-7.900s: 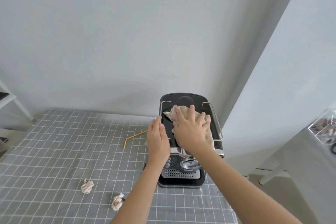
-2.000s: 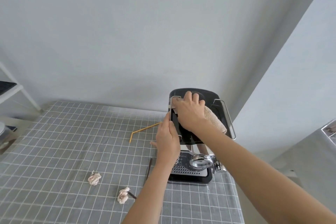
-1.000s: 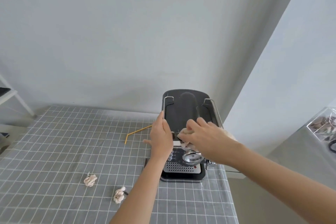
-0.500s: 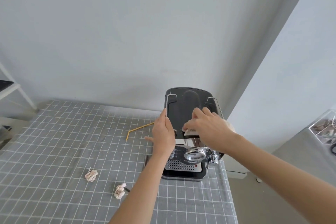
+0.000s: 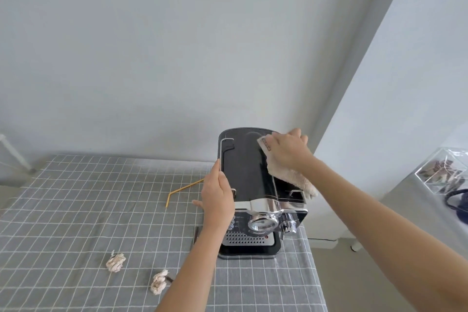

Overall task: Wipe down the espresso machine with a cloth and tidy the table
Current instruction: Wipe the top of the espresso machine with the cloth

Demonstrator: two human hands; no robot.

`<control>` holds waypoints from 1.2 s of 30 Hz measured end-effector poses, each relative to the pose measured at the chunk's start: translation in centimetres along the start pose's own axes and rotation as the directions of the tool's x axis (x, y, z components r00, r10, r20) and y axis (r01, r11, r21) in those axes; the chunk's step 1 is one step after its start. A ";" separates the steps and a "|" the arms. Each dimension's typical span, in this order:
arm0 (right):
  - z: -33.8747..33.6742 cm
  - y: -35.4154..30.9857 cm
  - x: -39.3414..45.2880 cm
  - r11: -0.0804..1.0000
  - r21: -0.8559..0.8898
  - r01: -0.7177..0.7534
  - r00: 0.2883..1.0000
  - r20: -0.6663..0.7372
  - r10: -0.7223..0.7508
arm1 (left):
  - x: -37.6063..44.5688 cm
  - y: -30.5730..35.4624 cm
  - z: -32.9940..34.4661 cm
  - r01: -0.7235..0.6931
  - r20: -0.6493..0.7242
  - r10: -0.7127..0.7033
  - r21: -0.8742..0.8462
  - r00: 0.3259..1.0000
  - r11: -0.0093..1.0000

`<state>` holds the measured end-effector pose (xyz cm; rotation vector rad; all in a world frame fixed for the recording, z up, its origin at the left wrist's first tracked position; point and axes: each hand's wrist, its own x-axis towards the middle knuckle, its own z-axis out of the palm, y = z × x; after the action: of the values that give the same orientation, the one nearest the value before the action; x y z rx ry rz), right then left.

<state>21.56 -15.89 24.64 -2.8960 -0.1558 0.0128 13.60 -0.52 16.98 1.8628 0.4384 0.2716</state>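
A black and chrome espresso machine (image 5: pixel 249 175) stands at the right end of the table (image 5: pixel 76 210), which wears a grey checked cloth. My right hand (image 5: pixel 288 151) presses a beige cloth (image 5: pixel 291 175) flat against the back right of the machine's top; the cloth trails down along the right rail. My left hand (image 5: pixel 219 197) grips the machine's left side near the front. Two crumpled paper balls (image 5: pixel 116 262) (image 5: pixel 158 285) lie on the table in front of me.
A bent yellow straw (image 5: pixel 182 189) lies left of the machine. A dark stick (image 5: pixel 195 235) rests beside the machine's base, and another pokes out by the nearer paper ball. The table's right edge runs just past the machine. A clear box (image 5: pixel 443 175) sits on a surface at the right.
My right hand with the cloth has moved from the front of the machine's top to its back right corner. My left hand stays on the machine's left side.
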 end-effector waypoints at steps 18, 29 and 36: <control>0.3 -1.9 4.2 0.964 0.218 0.155 0.976 -0.188 -0.114 | -0.1 0.0 0.2 -0.013 0.009 0.013 -0.059 1.000 0.998; 5.0 -1.0 6.1 0.908 -0.062 0.414 0.910 0.042 -0.412 | 0.1 -0.7 0.6 -0.004 -0.004 0.004 -0.036 1.000 0.999; 4.1 -1.1 -3.7 0.871 0.026 0.491 0.869 0.058 -0.492 | -0.1 -0.5 0.4 -0.007 -0.005 0.007 -0.022 1.000 1.000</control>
<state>17.64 -14.27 20.89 -2.7568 -0.8976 0.0142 13.59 -0.74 16.42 1.8430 0.4310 0.2847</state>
